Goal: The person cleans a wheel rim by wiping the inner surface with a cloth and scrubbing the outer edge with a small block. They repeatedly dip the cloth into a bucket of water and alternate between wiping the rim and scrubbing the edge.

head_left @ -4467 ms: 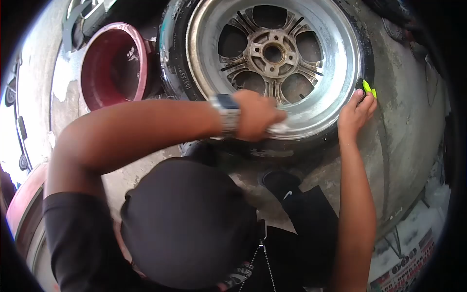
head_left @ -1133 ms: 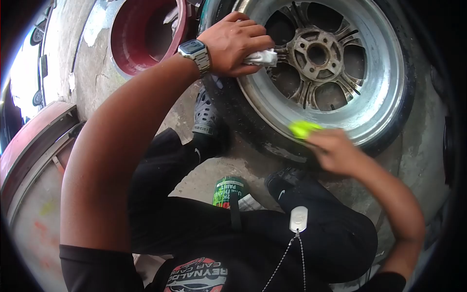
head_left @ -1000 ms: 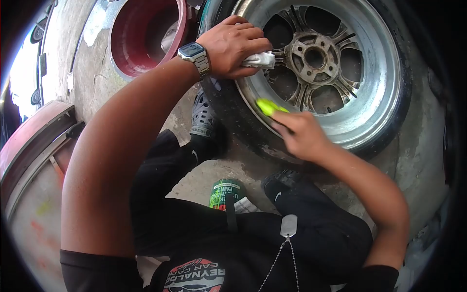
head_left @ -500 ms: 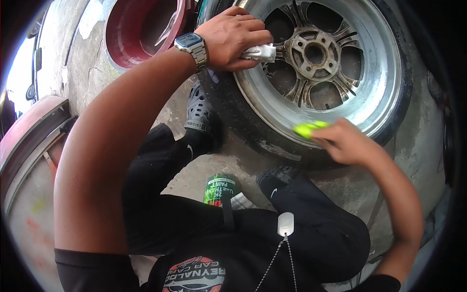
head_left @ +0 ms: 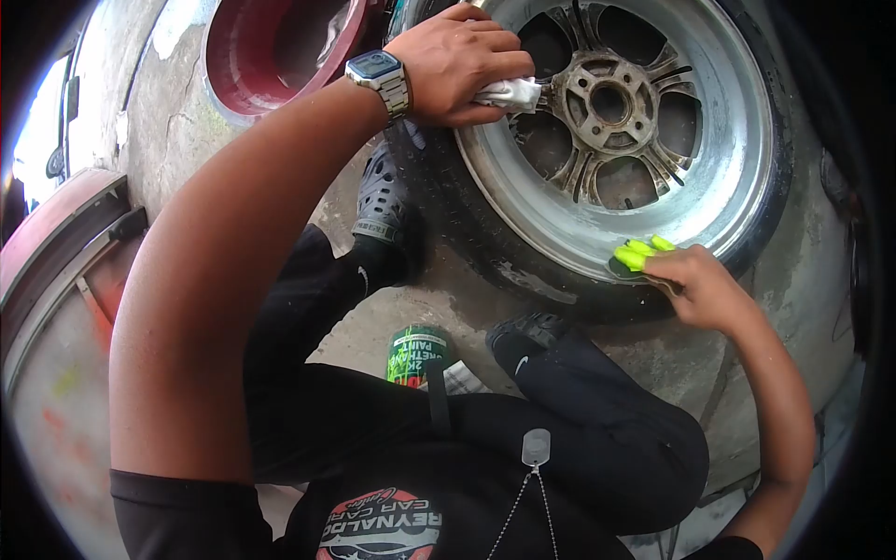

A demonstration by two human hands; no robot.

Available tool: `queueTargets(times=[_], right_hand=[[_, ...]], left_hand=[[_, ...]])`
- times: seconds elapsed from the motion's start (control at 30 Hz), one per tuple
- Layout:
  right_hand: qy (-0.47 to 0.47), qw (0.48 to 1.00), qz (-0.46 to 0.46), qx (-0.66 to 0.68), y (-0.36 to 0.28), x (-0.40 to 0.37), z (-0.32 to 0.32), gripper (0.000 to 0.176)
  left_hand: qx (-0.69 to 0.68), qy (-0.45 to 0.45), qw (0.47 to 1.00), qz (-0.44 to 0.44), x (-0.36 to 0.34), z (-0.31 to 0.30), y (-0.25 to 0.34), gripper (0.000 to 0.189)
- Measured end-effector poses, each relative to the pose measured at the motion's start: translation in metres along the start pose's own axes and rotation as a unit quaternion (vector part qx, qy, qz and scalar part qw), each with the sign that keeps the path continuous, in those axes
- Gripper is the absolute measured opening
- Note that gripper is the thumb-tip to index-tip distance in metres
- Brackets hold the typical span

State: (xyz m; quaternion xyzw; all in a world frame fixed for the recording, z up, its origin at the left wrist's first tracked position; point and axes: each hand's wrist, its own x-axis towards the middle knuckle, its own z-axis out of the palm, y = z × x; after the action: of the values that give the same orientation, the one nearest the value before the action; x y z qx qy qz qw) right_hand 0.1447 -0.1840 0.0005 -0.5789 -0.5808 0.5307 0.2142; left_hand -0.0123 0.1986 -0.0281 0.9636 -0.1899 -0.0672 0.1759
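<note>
The wheel point(head_left: 611, 133), ringed by its black tire point(head_left: 471, 224), lies on the concrete floor point(head_left: 373, 327) beyond a green paint can point(head_left: 417, 355) near the person's legs point(head_left: 597, 420). At its near edge the right hand point(head_left: 705, 285) has its fingers clamped on a bright yellow-green object point(head_left: 637, 257). Farther off, over the wheel's left side, the left hand point(head_left: 462, 70) has its fingers closed around a crumpled white cloth point(head_left: 509, 94), with a red tub point(head_left: 229, 79) farther left.
</note>
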Motion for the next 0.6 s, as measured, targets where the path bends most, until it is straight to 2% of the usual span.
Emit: queueTargets(times=[0.1, 0.2, 0.27, 0.3, 0.33, 0.43, 0.47, 0.5, 0.53, 0.57, 0.6], right_hand=[[0.040, 0.999, -0.002, 0.031, -0.019, 0.058, 0.047, 0.038], [0.168, 0.984, -0.012, 0.059, -0.025, 0.111, 0.065, 0.040], [0.071, 0.997, -0.041, 0.014, -0.012, 0.068, 0.042, 0.044], [-0.050, 0.998, 0.049, 0.002, -0.004, 0.037, 0.021, 0.053], [0.023, 1.000, 0.009, 0.005, 0.005, 0.007, 0.016, 0.059], [0.054, 0.998, -0.008, -0.031, -0.004, -0.001, 0.012, 0.058], [0.020, 1.000, 0.003, 0.020, -0.006, 0.018, 0.028, 0.052], [0.042, 0.999, -0.029, 0.014, -0.009, 0.047, 0.048, 0.045], [0.122, 0.990, -0.069, 0.018, -0.014, 0.080, 0.061, 0.041], [0.144, 0.987, -0.025, 0.068, -0.025, 0.103, 0.059, 0.038], [0.121, 0.991, -0.029, 0.040, -0.021, 0.100, 0.056, 0.038]], left_hand=[[0.077, 0.021, 0.997, -0.004, -0.006, 0.011, 0.000, 0.050], [0.045, 0.006, 0.999, -0.023, -0.008, 0.013, -0.002, 0.050], [0.048, 0.010, 0.999, -0.024, -0.009, 0.012, 0.001, 0.049], [0.064, 0.019, 0.998, -0.019, -0.007, 0.012, 0.000, 0.049], [0.063, 0.020, 0.998, -0.019, -0.005, 0.013, 0.000, 0.049], [0.057, 0.011, 0.998, -0.023, -0.009, 0.014, 0.003, 0.049], [0.057, 0.008, 0.998, -0.025, -0.008, 0.012, 0.003, 0.050], [0.060, 0.008, 0.998, -0.025, -0.006, 0.009, 0.001, 0.050], [0.057, 0.006, 0.998, -0.028, -0.006, 0.009, 0.002, 0.050], [0.056, 0.011, 0.998, -0.026, -0.006, 0.009, 0.001, 0.050], [0.053, 0.014, 0.998, -0.022, -0.006, 0.011, 0.000, 0.050]])
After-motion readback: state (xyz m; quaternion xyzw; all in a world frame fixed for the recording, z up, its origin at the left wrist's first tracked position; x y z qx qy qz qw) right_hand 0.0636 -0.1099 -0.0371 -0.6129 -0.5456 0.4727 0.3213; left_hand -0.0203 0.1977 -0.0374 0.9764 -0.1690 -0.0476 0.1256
